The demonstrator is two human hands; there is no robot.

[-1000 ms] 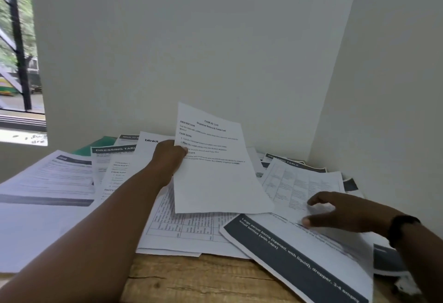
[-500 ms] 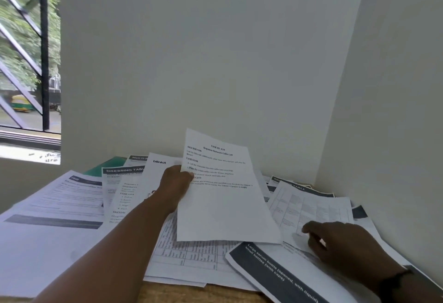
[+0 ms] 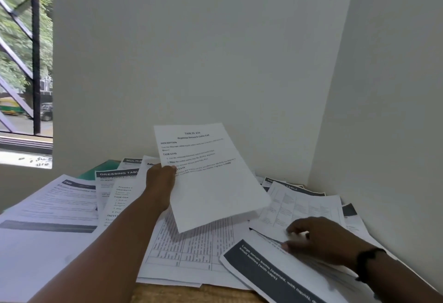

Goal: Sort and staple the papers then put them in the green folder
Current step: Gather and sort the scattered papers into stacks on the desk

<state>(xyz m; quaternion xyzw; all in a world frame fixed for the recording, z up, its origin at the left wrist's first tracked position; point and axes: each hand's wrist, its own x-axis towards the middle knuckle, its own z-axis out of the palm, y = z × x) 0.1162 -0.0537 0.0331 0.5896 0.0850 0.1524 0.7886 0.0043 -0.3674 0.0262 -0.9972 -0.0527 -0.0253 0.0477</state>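
My left hand (image 3: 160, 180) grips the left edge of a white printed sheet (image 3: 211, 180) headed "TASK ID", held tilted above the pile. Several printed papers (image 3: 191, 252) lie spread over the wooden table (image 3: 196, 295). My right hand (image 3: 321, 238) rests low at the right on the papers, its fingers curled over the edge of a sheet with a table grid (image 3: 302, 204); whether it pinches that sheet is unclear. A corner of the green folder (image 3: 103, 169) shows at the back left, mostly buried under papers. No stapler is visible.
White walls meet in a corner close behind and to the right of the table. A barred window (image 3: 24, 63) is at the left. A dark-banded sheet (image 3: 268, 271) overhangs the front right. Bare wood shows only at the front edge.
The held sheet has risen slightly and rotated more upright. My right hand slid a little to the left over the grid sheet. The camera tilted, shifting the scene.
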